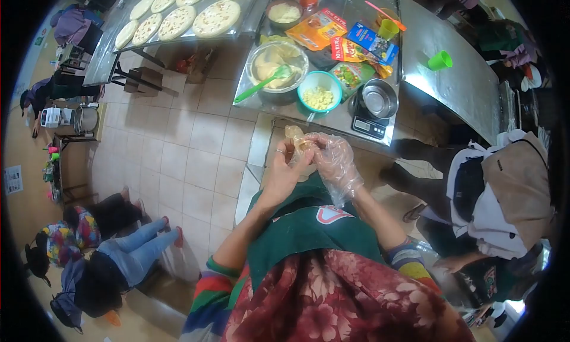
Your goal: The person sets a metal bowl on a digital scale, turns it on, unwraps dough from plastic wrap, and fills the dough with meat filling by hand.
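Observation:
In front of my green apron (291, 229) both hands meet just short of the table edge. My left hand (286, 175) is bare, with a ring on one finger, and its fingers are closed on a crumpled clear plastic glove (293, 133). My right hand (336, 165) wears a loose transparent plastic glove. Its fingertips pinch the same crumpled glove beside the left fingers. Beyond my hands stand a turquoise bowl (335, 91) of pale yellow crumbly pieces and a metal bowl (254, 69) of creamy mixture with a green spatula (252, 93) in it.
A kitchen scale (369, 127) and a round metal pan (380, 97) sit at the table's near right corner. Behind are food packets (317, 29). Flat dough rounds (217, 18) lie on the left table. A person with a backpack (513, 188) stands close on my right.

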